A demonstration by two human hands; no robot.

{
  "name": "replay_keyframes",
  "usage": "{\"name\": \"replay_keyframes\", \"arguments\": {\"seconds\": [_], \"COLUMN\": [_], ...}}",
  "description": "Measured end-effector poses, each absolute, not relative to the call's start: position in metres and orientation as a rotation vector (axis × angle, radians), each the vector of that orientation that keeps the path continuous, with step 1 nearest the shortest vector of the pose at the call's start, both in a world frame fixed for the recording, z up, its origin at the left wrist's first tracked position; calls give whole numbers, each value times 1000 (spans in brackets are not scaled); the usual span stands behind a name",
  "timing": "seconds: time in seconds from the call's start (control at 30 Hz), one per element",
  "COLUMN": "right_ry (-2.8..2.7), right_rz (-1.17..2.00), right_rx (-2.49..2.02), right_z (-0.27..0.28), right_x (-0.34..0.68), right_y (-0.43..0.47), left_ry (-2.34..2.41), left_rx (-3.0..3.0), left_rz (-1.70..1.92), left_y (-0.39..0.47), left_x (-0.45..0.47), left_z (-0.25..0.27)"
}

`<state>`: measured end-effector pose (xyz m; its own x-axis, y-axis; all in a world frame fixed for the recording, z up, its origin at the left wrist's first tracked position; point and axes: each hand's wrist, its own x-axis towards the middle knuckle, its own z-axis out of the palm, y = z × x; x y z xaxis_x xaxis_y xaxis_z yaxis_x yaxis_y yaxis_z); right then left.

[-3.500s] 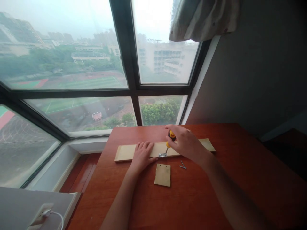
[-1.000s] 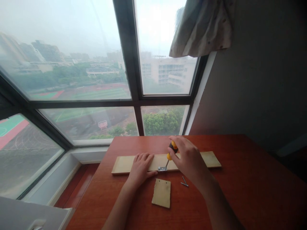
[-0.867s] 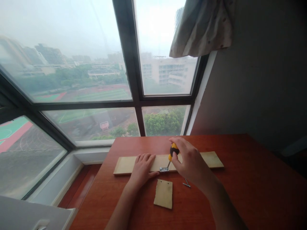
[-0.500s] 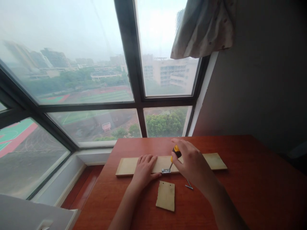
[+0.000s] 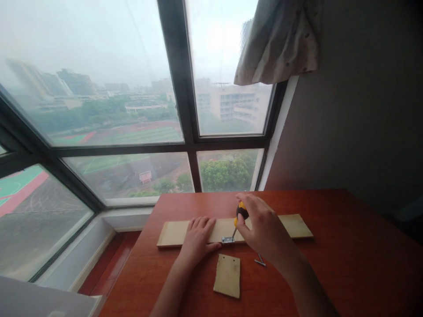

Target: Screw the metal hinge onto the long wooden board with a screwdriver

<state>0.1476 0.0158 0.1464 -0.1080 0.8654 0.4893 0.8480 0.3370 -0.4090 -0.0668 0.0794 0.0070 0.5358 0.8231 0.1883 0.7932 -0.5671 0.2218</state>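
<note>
Head view, near to far: one small rectangular piece (image 5: 227, 276), pale tan, rough along its left edge, two dark holes near its far edge, lying flat on the reddish-brown table (image 5: 139, 281). Two metal screws (image 5: 260, 263), to the right of that piece, lying at an angle to each other beside the right forearm; whether they touch cannot be told. One silver metal fitting (image 5: 228, 240), narrow, at the near long edge of the board, about midway along it. One left hand (image 5: 198, 237), laid palm down across the board, fingers extended and close together, thumb reaching along the near edge to just beside the fitting; contact between thumb and fitting cannot be told. One right hand (image 5: 262, 229), fingers and thumb closed around the handle of a screwdriver (image 5: 242, 211), yellow and black, tilted, shaft slanting down to the right end of the fitting. One long board (image 5: 170, 233), pale, lying crosswise on the table, its middle right portion hidden behind the right hand. Beyond the table, a dark window frame (image 5: 132, 149); at upper right, a pale spotted curtain (image 5: 280, 48) and a shadowed grey wall (image 5: 350, 110). Outside, green trees (image 5: 228, 171), a sports field (image 5: 139, 134) and hazy buildings (image 5: 234, 102).
</note>
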Motion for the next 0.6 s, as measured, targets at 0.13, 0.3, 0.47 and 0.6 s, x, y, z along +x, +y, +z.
{"name": "replay_keyframes", "arguments": {"seconds": [0.13, 0.3, 0.47, 0.6], "right_ry": [-1948, -1893, -1909, -1901], "right_rz": [29, -48, 54, 46], "right_rx": [-1463, -1567, -1421, -1474], "right_z": [149, 146, 145, 145], "right_x": [146, 147, 147, 146], "right_y": [14, 17, 17, 15], "left_ry": [1407, 1417, 1418, 1418], "left_rx": [2649, 2642, 2634, 2638], "left_rz": [413, 401, 398, 395], "left_y": [79, 79, 79, 78], "left_x": [-66, -65, -66, -66], "left_z": [8, 9, 10, 10]}}
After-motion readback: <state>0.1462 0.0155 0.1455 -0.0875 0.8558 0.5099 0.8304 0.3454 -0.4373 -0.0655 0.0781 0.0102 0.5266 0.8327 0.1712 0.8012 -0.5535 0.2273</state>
